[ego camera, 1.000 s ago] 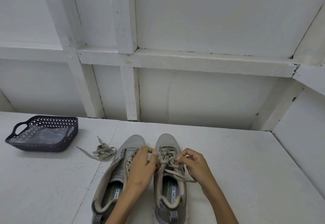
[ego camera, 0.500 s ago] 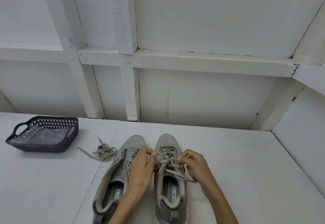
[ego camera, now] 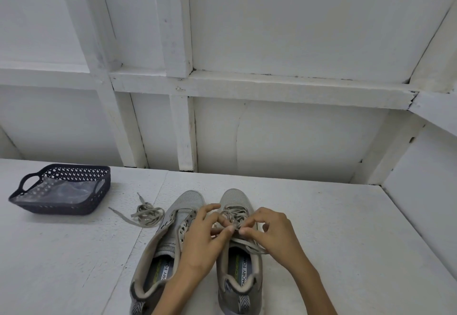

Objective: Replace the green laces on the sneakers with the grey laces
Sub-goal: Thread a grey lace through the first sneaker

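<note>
So left hand (ego camera: pixel 200 240) and right hand (ego camera: pixel 274 233) both pinch the lace (ego camera: pixel 233 215) mid-tongue on right sneaker (ego camera: pixel 236 197), long axis pointing away.

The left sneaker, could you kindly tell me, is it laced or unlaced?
Unlaced: the left sneaker shows bare eyelets; a loose lace lies bundled beside it.
</note>
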A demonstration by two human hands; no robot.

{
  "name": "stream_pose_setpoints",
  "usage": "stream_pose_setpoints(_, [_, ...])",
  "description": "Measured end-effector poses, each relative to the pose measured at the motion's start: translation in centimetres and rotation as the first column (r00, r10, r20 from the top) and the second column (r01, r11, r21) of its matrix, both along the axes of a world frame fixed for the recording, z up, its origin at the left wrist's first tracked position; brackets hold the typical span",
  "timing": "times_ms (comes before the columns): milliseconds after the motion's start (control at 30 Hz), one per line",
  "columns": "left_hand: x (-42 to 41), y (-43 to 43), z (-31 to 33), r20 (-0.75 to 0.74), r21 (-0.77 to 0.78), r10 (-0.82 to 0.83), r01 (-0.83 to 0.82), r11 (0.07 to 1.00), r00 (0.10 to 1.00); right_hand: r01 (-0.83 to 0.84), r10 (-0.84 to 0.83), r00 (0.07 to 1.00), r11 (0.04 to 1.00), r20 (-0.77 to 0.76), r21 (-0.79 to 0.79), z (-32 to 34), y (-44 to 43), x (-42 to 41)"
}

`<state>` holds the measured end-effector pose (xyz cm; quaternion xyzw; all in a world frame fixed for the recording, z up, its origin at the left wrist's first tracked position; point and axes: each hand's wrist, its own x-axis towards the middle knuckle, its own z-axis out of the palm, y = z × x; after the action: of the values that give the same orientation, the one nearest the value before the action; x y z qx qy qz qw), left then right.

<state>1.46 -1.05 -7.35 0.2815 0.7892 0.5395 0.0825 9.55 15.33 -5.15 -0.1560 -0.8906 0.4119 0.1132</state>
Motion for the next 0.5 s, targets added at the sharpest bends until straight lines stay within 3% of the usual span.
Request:
stream_pose_setpoints(100, [-0.1, 0.0, -0.4, -0.006, 0.002, 0.023, -0.023, 1.000, 1.000, -0.012, 0.012, 1.000, 1.000, 0.021, 0.021, -0.3, -0.5, -0.2])
stream_pose_setpoints(200, [-0.6, -0.5, -1.5, 0.061, 0.033, 0.072, -0.074, 0.997, 0.996, 0.011, -0.020, 0.999, 0.977, -0.041, -0.213, -0.5, -0.4, 0.1])
stream_pose_setpoints(300, [-0.7, -0.7, -1.8, 0.095, 0.042, 0.094, -0.098, 0.994, 0.991, 0.067, -0.093, 0.995, 0.896, -0.037, -0.438, 0.1, -0.1, 0.9])
stream_pose_setpoints(367, [-0.2, -0.3, -0.8, 0.084, 0.049, 0.093, -0.097, 0.994, 0.992, 0.036, -0.073, 0.995, 0.894, -0.067, -0.447, 0.4, 0.0, 1.0])
stream_pose_setpoints(500, [-0.2, 0.2, 0.0, -0.018, -0.018, 0.043, -0.044, 0.999, 0.999, 0.012, -0.025, 0.999, 0.958, -0.043, -0.287, 0.0, 0.1, 0.8])
